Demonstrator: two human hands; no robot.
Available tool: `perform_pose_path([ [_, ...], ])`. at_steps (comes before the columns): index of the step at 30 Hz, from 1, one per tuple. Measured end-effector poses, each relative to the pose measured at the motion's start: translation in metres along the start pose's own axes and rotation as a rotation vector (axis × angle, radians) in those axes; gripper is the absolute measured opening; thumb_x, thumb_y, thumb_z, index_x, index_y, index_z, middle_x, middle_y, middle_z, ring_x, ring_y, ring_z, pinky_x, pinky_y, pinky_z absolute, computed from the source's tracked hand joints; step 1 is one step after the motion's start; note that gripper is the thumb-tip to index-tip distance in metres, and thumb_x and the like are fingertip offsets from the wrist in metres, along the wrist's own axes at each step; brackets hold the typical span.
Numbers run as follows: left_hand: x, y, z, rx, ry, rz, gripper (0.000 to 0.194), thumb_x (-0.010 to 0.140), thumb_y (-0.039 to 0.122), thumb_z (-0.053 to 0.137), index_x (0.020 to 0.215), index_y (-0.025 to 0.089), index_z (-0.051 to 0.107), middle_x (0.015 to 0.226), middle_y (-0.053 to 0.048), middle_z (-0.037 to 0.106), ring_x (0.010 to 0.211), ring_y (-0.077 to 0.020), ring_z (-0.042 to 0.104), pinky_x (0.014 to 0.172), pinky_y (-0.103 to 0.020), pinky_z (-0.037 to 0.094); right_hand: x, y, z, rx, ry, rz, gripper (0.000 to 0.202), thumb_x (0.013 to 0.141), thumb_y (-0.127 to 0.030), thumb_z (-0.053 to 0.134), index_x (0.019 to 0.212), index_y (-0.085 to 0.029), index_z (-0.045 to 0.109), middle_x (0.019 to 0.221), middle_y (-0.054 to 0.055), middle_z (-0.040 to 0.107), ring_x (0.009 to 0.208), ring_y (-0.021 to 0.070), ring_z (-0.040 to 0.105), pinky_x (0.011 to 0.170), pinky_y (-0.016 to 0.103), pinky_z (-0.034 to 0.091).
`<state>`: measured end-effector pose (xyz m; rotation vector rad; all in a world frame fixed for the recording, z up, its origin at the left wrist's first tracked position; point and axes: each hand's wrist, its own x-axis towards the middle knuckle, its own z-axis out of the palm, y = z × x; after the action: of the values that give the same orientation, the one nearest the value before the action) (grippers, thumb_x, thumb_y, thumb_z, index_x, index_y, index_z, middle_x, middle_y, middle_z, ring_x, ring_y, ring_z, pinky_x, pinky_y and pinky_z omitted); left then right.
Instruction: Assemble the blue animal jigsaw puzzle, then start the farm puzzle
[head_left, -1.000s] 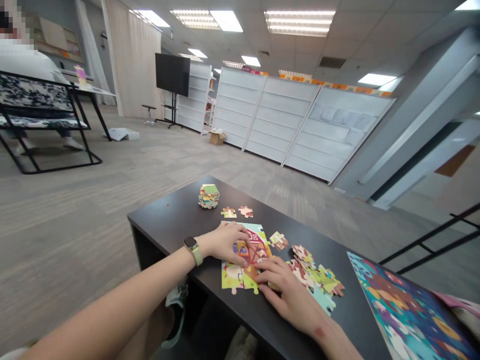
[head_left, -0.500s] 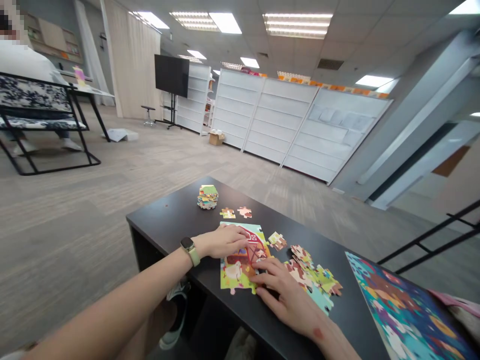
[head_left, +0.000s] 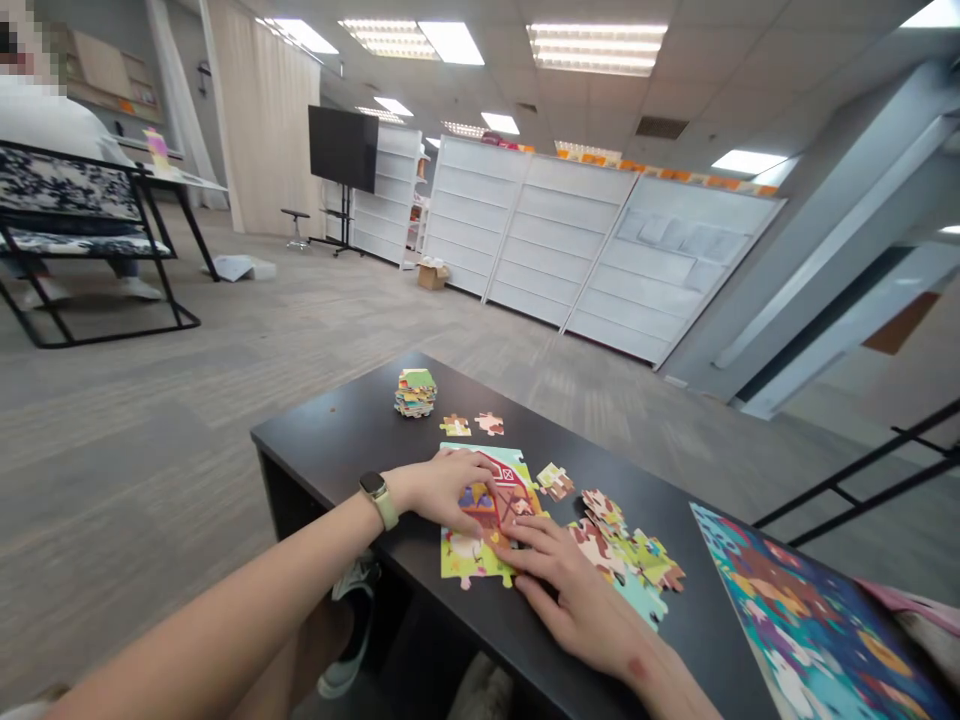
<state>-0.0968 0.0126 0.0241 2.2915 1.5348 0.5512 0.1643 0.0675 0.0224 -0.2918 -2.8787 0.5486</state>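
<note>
A joined section of jigsaw puzzle [head_left: 469, 565], with a red barn and a white hen, lies near the front edge of the dark table. Over its left part rests my left hand [head_left: 450, 488], thumb apart from the curved fingers, a watch on the wrist. My right hand [head_left: 559, 570] lies across the section's lower right side with its fingers stretched out. Just right of the section sits a loose puzzle piece [head_left: 555, 482]. Beyond it several more pieces [head_left: 637, 555] overlap in a heap, partly behind my right hand.
At the table's far left corner stands a stack of puzzle pieces [head_left: 415, 393], with two single pieces [head_left: 472, 425] beside it. A colourful picture board [head_left: 817, 620] covers the right end of the table [head_left: 337, 440]. A person sits on a chair [head_left: 82, 250] far left.
My left hand's fingers have drawn up and its thumb has dropped toward the hen, showing more of the barn picture. My right hand has barely moved.
</note>
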Motion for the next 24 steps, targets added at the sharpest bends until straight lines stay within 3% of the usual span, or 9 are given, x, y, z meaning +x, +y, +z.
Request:
perform_pose_path([
  [8,0.002,0.008,0.001,0.053,0.003,-0.058,0.043,0.078,0.053,0.07,0.112,0.026,0.062,0.133,-0.007,0.054,0.124,-0.0328,0.049,0.105,-0.047,0.037,0.0,-0.006,-0.002,-0.021,0.02,0.009,0.041,0.093,-0.018,0.05,0.131,-0.032,0.06,0.137,0.006,0.059,0.132,0.0264,0.046,0.11,0.049,0.041],
  [12,0.004,0.009,0.003,0.063,0.016,-0.066,0.043,0.074,0.051,0.074,0.109,0.028,0.064,0.131,-0.006,0.055,0.122,-0.0336,0.05,0.104,-0.048,0.037,-0.001,-0.002,-0.004,-0.01,0.095,0.035,0.04,0.09,-0.015,0.05,0.128,-0.026,0.058,0.136,0.01,0.056,0.127,0.0266,0.049,0.107,0.047,0.042],
  [17,0.004,0.006,0.005,0.045,0.027,-0.061,0.041,0.074,0.05,0.075,0.107,0.028,0.064,0.133,-0.006,0.054,0.123,-0.033,0.05,0.104,-0.048,0.036,-0.005,0.019,-0.02,-0.062,0.226,0.213,0.026,0.085,-0.009,0.043,0.099,-0.021,0.061,0.103,0.009,0.065,0.101,0.0248,0.059,0.09,0.043,0.048],
  [20,0.004,0.003,0.006,0.034,0.032,-0.043,0.042,0.075,0.051,0.074,0.109,0.028,0.064,0.135,-0.006,0.053,0.125,-0.0326,0.048,0.104,-0.045,0.036,-0.009,0.026,-0.029,-0.087,0.19,0.31,0.025,0.079,-0.007,0.043,0.091,-0.02,0.061,0.089,0.006,0.064,0.084,0.0222,0.06,0.078,0.038,0.049],
  [24,0.003,-0.006,0.006,0.02,0.052,-0.021,0.045,0.076,0.054,0.073,0.112,0.028,0.064,0.133,-0.006,0.056,0.126,-0.0323,0.048,0.104,-0.042,0.037,-0.013,0.022,-0.033,-0.058,0.096,0.28,0.026,0.077,-0.011,0.05,0.097,-0.022,0.062,0.096,0.005,0.065,0.088,0.0214,0.06,0.081,0.036,0.048],
])
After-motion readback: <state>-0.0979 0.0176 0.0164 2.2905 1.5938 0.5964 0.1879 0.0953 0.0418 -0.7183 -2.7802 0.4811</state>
